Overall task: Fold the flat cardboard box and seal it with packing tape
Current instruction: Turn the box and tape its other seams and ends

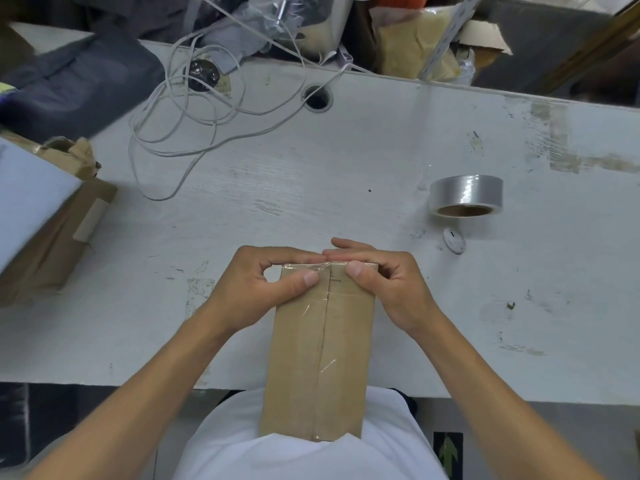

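A brown cardboard box [318,358], folded up, lies lengthwise from my chest out over the white table [311,188]. Clear tape runs along its centre seam and over the far end. My left hand [256,289] grips the far left corner, thumb on top beside the seam, fingers curled over the far edge. My right hand [384,282] grips the far right corner the same way, thumb on top, fingers over the taped edge. A roll of clear packing tape [465,195] lies flat on the table to the far right of the box.
A small white oval object [454,240] lies just below the tape roll. Tangled white cables [194,126] sprawl at the far left near a cable hole [317,98]. Another taped cardboard box [52,230] sits at the left edge. Clutter is piled behind the table.
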`<state>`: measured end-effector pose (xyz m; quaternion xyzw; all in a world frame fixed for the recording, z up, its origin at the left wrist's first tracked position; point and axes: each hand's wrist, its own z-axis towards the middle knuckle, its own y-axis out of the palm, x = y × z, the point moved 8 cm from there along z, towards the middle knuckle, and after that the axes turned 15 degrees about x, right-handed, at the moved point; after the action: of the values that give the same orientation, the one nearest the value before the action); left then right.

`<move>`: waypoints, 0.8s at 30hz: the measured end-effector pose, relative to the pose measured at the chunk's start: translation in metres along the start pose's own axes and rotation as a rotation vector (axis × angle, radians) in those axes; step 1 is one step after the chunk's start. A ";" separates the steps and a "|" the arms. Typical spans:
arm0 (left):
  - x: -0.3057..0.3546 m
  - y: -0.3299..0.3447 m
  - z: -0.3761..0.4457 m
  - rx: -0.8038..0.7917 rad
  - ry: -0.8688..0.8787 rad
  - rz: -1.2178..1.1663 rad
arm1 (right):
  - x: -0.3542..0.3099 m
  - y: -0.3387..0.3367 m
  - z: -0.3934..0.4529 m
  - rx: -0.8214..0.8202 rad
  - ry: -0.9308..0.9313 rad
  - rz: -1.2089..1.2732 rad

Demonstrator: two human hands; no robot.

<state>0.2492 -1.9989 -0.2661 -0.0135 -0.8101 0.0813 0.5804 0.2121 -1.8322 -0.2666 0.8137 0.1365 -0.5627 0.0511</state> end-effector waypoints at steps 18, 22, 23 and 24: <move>0.002 -0.008 -0.010 0.223 0.059 -0.116 | -0.006 -0.010 -0.009 0.119 0.010 -0.204; -0.010 -0.002 -0.042 0.140 -0.059 -0.050 | 0.000 -0.006 -0.032 0.175 0.053 -0.245; -0.013 0.001 -0.053 0.101 -0.084 -0.058 | 0.006 -0.001 -0.041 0.140 0.072 -0.251; -0.016 0.004 -0.063 0.076 -0.099 -0.072 | 0.011 0.004 -0.050 0.099 0.092 -0.243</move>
<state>0.3132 -1.9896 -0.2621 0.0418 -0.8342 0.0918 0.5422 0.2618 -1.8229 -0.2590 0.8178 0.2083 -0.5327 -0.0638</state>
